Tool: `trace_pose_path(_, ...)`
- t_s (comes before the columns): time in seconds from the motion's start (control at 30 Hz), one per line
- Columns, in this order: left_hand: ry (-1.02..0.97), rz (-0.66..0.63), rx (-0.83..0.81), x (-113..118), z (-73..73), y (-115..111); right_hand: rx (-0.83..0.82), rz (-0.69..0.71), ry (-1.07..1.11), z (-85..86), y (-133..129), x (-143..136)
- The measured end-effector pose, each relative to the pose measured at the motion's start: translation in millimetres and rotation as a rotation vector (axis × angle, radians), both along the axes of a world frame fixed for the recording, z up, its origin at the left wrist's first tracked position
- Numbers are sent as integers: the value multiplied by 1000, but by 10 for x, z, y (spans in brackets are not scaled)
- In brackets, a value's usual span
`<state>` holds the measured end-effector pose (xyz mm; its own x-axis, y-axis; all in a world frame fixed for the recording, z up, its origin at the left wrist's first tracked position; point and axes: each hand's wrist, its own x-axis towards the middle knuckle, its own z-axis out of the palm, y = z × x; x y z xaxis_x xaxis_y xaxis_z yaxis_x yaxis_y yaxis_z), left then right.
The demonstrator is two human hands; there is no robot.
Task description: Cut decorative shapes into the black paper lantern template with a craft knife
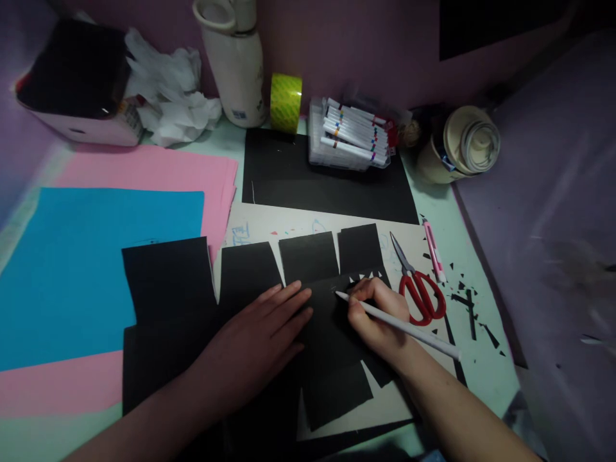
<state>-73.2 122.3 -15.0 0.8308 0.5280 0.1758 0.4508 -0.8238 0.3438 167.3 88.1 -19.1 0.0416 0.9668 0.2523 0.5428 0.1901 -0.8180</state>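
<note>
Your right hand (380, 330) grips a white pen (423, 338), tip at the black paper (327, 346). Your left hand (262, 330) lies flat on that paper.

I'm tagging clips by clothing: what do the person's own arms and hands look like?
The left hand and right hand are ungloved, with no ring in view. The left forearm and right forearm are bare as far as they show: no sleeve, watch or bracelet, and no marking that I can make out in this dim light.
</note>
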Motion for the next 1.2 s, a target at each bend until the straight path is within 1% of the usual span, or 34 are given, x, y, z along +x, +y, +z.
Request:
trace_pose_path(0.23,5,11,-2,-3,-5,-1,-6,-14,9,0,1,3)
trace_pose_path(0.47,39,-10,5,-6,7,3,-24,-34,28,-9,0,-2)
trace_pose_path(0.53,40,-14,-6,-7,-2,4,26,-54,114,-4,-3,8)
trace_pose_path(0.63,33,-18,-39,-10,-20,5,178,-147,259,13,8,31)
trace_pose_path(0.7,31,-21,-65,-13,-29,7,249,-177,282,21,29,45)
trace_pose_path(0.8,39,-15,-91,-18,-34,11,288,-156,286,19,63,57)
trace_pose_path(0.93,31,-5,-83,-23,-52,18,325,-144,262,8,72,71)
trace_pose_path(1.07,44,-22,-40,-21,-78,38,355,-251,189,21,58,98)
trace_pose_path(1.13,49,-27,-34,-18,-77,48,330,-309,153,42,59,103)
trace_pose_path(1.2,56,-32,-22,-15,-62,53,298,-332,139,69,68,93)
